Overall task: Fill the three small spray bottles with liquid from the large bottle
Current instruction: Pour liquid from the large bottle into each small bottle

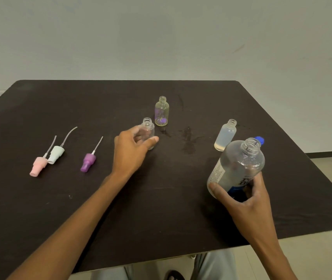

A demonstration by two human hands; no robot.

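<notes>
Gripping large bottle (236, 168) low in right hand (248, 201), open neck tilting up-left toward left hand (130, 150). Curling left fingers (139, 131) round clear small bottle (148, 131), upright on bench (60, 199), mouth facing up, well left of the spout.

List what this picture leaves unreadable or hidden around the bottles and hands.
- Large bottle, head view: label text too small, partly covered by the right hand.
- Blue cap: mostly hidden behind the large bottle's neck.
- Small clear bottle: lower body hidden by the left hand; liquid level unclear.
- Purple-marked bottle: fill level cannot be judged.
</notes>
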